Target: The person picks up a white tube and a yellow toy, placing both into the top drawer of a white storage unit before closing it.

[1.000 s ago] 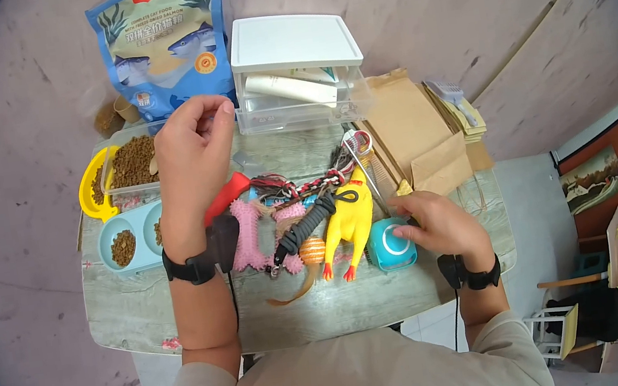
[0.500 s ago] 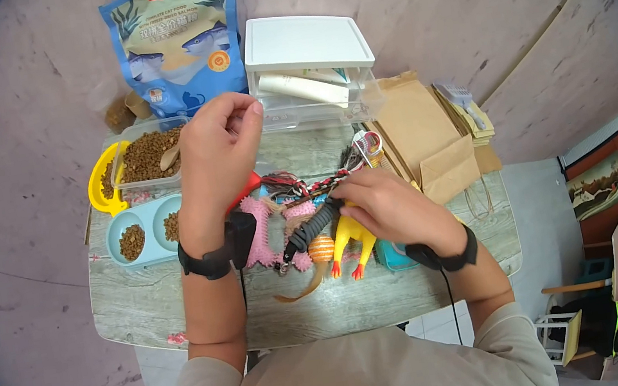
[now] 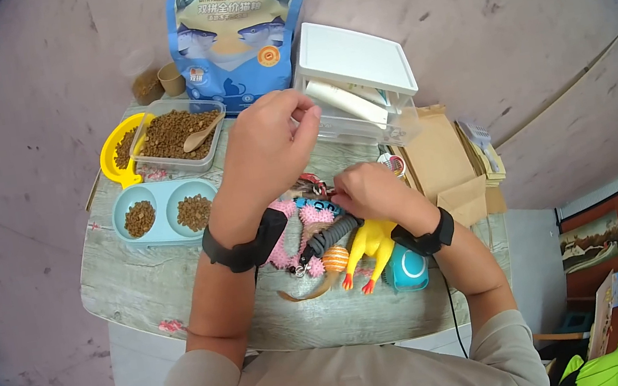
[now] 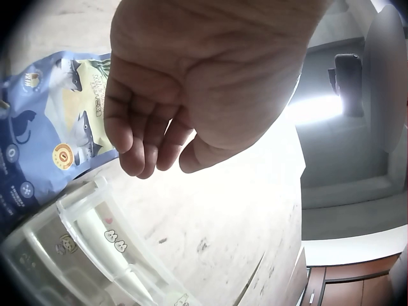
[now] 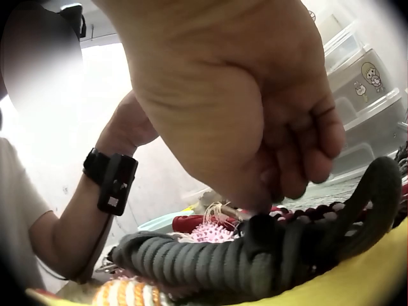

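The left hand [image 3: 271,147] is raised over the table, its fingers loosely curled and empty; the left wrist view shows the same hand [image 4: 204,83] palm side on. Among the toys, the right hand [image 3: 376,193] bends its fingers down close above the coiled grey rope [image 3: 333,234]. In the right wrist view, the thumb and curled fingers of this hand [image 5: 223,108] come together at the dark end of the rope [image 5: 191,261]; whether they pinch anything is unclear. A yellow rubber chicken [image 3: 371,244] lies under the right wrist, beside a striped orange ball [image 3: 335,259] and pink spiky toys [image 3: 287,253].
Twin blue bowls [image 3: 168,236] of kibble, a clear kibble box [image 3: 198,163] with a wooden spoon and a yellow scoop [image 3: 111,159] stand left. Behind are a food bag [image 3: 236,69] and white-topped drawers [image 3: 357,56]. Paper bags [image 3: 436,167] and a teal item [image 3: 408,268] are right.
The right hand has left the teal item and moved left and forward over the rope and toys. The left hand stays raised. The head view has shifted, showing the table's things further right.
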Available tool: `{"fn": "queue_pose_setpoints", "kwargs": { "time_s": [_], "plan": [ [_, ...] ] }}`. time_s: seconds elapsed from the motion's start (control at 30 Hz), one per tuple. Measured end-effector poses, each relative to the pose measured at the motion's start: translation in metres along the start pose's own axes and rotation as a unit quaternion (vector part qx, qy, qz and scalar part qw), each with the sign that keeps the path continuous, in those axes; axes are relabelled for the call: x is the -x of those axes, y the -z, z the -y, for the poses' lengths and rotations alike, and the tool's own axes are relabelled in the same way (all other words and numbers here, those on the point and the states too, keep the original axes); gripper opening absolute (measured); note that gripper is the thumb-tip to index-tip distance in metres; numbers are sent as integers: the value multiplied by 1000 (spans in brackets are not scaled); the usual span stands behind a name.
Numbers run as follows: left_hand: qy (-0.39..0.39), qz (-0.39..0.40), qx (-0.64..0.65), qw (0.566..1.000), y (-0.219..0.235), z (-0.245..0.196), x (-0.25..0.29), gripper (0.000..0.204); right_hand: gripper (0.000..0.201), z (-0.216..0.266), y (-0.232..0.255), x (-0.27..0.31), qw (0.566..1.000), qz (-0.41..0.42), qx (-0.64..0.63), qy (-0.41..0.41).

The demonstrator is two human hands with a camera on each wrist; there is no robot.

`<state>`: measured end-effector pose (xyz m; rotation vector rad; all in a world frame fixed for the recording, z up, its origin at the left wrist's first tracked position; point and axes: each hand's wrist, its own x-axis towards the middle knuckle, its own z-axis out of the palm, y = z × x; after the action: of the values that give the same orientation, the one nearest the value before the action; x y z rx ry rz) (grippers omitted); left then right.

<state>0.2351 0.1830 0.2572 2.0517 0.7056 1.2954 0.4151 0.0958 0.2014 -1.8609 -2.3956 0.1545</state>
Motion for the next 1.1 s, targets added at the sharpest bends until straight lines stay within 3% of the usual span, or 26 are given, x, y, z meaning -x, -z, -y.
{"fn": "queue_pose_setpoints", "kwargs": {
  "time_s": [0.07,0.27,0.6,0.7,0.87,1.1],
  "plan": [
    [2,8,5,1000,-1,0,0,17,20,3,-1,4,996,83,-23,21],
    [-9,12,-11,1000,-1,-1,1,18,21,7,-6,-3,984,166,32,-46],
    [-13,3,-18,1000,3,0,1,17,21,-5,-20,-7,988,151,-21,-20],
    [-12,2,-15,1000,4,1,0,17,17,-8,-20,-3,990,132,-46,-8],
    [-13,-3,-15,1000,4,3,0,17,11,-2,-11,9,996,-10,-18,90],
    [24,-31,0,999,11,0,-2,16,12,16,23,24,979,-174,1,107]
  ]
}}
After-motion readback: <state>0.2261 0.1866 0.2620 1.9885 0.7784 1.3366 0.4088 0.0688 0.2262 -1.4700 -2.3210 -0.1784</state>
